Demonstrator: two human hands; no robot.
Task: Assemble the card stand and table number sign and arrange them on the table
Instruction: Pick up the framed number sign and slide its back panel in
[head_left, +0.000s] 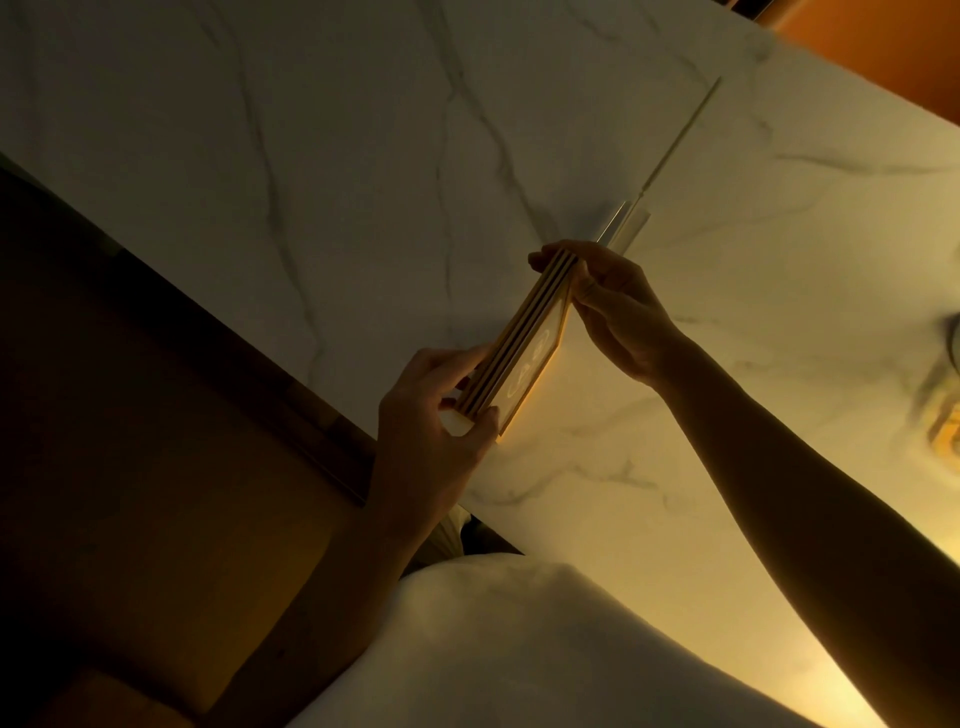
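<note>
A grooved wooden base block with a clear, gold-edged sign panel (519, 343) is held over the white marble table (311, 156), seen nearly edge-on. My left hand (436, 415) grips its near end. My right hand (618, 306) pinches its far end between thumb and fingers. A pale looped marking shows on the panel's face. Just beyond my right hand a clear acrylic card stand (623, 223) stands on the table, with a thin transparent sheet (685, 124) rising from it, visible only as a bright edge.
The table's near edge runs diagonally from the upper left toward my body. A dark wooden floor (130, 415) lies to the left. A warm glowing object (945, 415) sits at the right edge. White clothing (493, 649) fills the bottom.
</note>
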